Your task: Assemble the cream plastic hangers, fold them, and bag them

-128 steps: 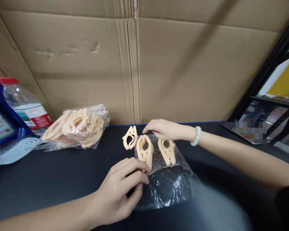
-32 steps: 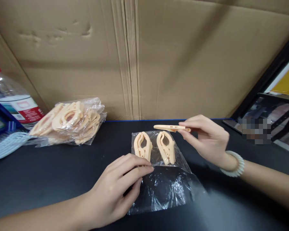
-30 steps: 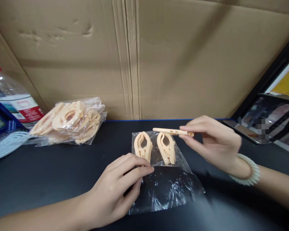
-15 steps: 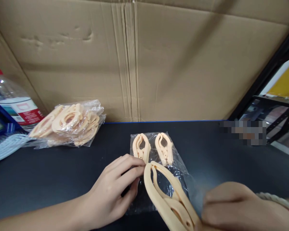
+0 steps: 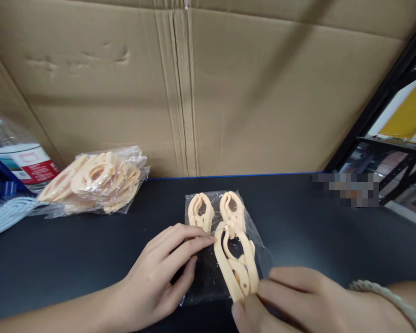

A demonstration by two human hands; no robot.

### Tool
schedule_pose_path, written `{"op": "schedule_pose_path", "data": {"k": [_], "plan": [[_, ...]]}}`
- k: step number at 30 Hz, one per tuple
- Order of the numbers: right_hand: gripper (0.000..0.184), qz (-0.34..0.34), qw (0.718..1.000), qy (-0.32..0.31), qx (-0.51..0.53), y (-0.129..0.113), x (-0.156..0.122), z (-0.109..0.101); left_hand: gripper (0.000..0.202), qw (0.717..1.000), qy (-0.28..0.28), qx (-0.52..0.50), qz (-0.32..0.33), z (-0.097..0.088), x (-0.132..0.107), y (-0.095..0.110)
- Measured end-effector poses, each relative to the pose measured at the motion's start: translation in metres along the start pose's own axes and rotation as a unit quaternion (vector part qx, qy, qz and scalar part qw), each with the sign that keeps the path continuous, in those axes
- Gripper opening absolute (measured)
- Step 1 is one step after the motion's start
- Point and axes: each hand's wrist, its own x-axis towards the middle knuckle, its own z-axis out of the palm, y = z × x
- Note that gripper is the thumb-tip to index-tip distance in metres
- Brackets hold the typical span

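Note:
My right hand (image 5: 291,300) grips a large cream plastic clip (image 5: 251,273) by its lower end; its curved jaws point away from me. The clip is over a clear plastic bag (image 5: 211,284) lying flat on the dark table. Two similar clips show at the far end of the bag: a left clip (image 5: 191,210) and a right clip (image 5: 241,210), whose lower end the held clip overlaps. My left hand (image 5: 166,263) rests on the bag's left side, fingers bent but apart, its fingertips close to the held clip's jaw.
At the left lies a clear bag of several cream plastic pieces (image 5: 93,178). Beside it are a red-capped bottle (image 5: 38,162) and a light blue slotted object (image 5: 7,215). A cardboard wall (image 5: 263,92) stands behind the table (image 5: 298,222). Black shelving (image 5: 395,143) is at the right.
My right hand has brought the clip farther away and down over the bag, so its tip now overlaps the right clip. My left hand has hardly moved.

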Motion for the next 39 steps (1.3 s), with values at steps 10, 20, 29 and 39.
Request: {"op": "schedule_pose_path", "data": {"k": [10,20,29,39], "plan": [[0.021,0.019,0.988,0.056,-0.144,0.021,0.009,0.044,0.043,1.0,0.008,0.025,0.013,0.001,-0.002,0.0],[0.02,0.009,0.975,0.055,-0.215,0.027,0.008,0.057,0.043,1.0,0.01,0.027,0.011,0.003,-0.002,-0.001],[0.02,0.051,0.974,0.019,-0.22,0.035,0.013,0.063,0.043,0.999,-0.003,0.042,-0.005,0.003,-0.004,-0.004],[0.021,0.026,0.99,-0.052,-0.125,0.057,-0.016,0.039,0.033,1.0,-0.017,0.016,-0.021,-0.004,-0.002,0.002]]}}
